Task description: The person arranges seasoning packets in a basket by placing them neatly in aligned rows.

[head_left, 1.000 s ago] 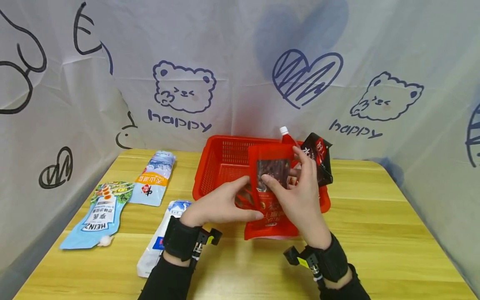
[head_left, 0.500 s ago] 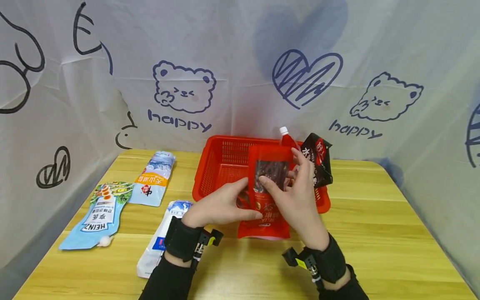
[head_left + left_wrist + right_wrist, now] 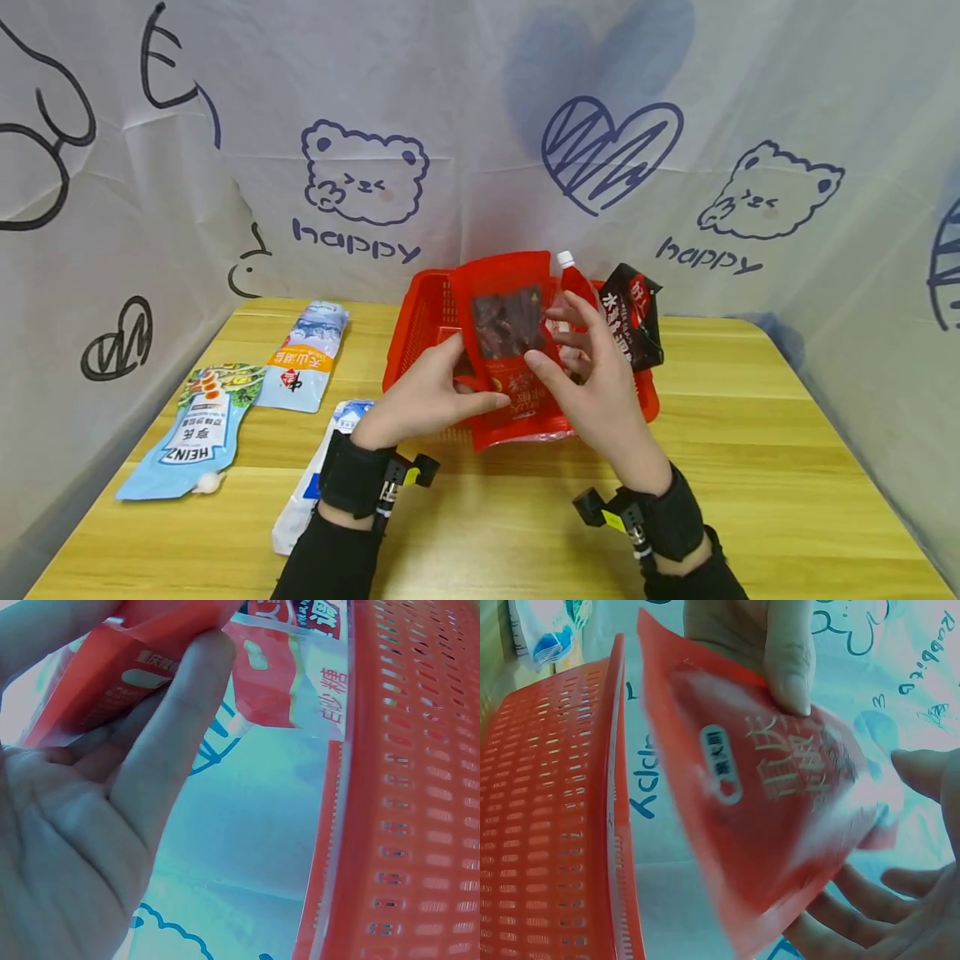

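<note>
My left hand (image 3: 412, 400) pinches a red pouch (image 3: 517, 383), its thumb in front and fingers behind. The pouch has a clear window with dark contents and is held tilted above the front of a red plastic basket (image 3: 408, 342). Beside the pouch's right side is my right hand (image 3: 607, 404), fingers spread. In the right wrist view its thumb (image 3: 919, 774) stands apart from the pouch, while its other fingers are near the lower edge; whether they touch it I cannot tell. A black packet (image 3: 633, 321) and a red container with a white cap (image 3: 576, 275) stick up from the basket's right side.
On the table's left lie a light-blue Heinz pouch (image 3: 198, 429), a blue-and-orange packet (image 3: 306, 358) and a white packet (image 3: 300, 504) partly under my left arm. A sugar packet (image 3: 262, 679) shows in the basket. A printed cloth (image 3: 480, 125) hangs behind the table.
The red pouch has moved up and to the left, tilting over the basket, with my left hand moving along. My right hand's fingers have spread away from the pouch.
</note>
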A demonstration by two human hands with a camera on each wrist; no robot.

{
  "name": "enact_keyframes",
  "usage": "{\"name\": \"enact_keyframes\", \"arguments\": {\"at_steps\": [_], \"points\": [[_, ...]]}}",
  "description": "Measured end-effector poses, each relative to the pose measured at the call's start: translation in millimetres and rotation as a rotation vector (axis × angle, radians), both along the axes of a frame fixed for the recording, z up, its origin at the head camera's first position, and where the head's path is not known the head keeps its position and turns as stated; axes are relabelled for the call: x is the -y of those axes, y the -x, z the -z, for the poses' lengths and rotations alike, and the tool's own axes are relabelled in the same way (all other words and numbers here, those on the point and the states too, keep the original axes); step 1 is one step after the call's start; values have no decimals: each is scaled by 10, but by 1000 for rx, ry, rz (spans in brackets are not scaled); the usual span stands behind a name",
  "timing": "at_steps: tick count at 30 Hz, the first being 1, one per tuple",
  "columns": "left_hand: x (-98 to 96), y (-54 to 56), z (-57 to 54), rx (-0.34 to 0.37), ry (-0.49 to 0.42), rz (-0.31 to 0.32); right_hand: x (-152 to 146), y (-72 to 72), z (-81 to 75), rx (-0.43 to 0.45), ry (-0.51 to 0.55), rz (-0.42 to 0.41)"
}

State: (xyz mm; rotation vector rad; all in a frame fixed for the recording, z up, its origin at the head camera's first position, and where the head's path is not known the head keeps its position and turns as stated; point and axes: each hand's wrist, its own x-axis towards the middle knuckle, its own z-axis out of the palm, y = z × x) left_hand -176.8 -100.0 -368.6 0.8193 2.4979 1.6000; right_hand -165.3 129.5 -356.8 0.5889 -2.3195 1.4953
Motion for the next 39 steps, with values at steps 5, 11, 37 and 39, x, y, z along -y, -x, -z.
{"name": "enact_keyframes", "arguments": {"at_steps": [5,11,37,39], "points": [[39,26,11,-1,-75,1,-31,20,-9,66,-85,-42],[37,42,10,-46,-98,30,-41,18,-12,140,-130,-94],[262,57,-31,-73,-400,-136,-207,25,-81,156,-206,-193],[299,44,-47,-74,-383,-176,-208,22,-91,184,-235,-207]]}}
